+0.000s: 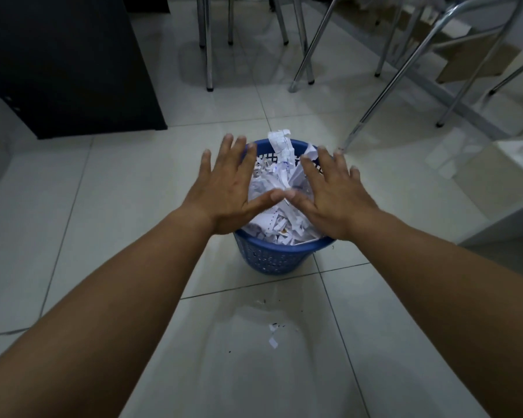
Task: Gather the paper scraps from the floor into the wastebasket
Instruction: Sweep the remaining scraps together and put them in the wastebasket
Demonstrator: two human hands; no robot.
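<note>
A blue perforated wastebasket (272, 260) stands on the white tiled floor, heaped with white paper scraps (280, 176) that rise above its rim. My left hand (227, 188) and my right hand (329, 194) hover flat over the basket, fingers spread and straight, thumbs nearly meeting above the pile. Neither hand holds anything. A few small paper scraps (273, 342) and dark specks lie on the floor in front of the basket, between my forearms.
A black cabinet (67, 64) stands at the back left. Chrome chair and table legs (302, 46) crowd the back and right. A white box or low furniture edge (501, 188) sits at the right, with cardboard (477, 61) behind.
</note>
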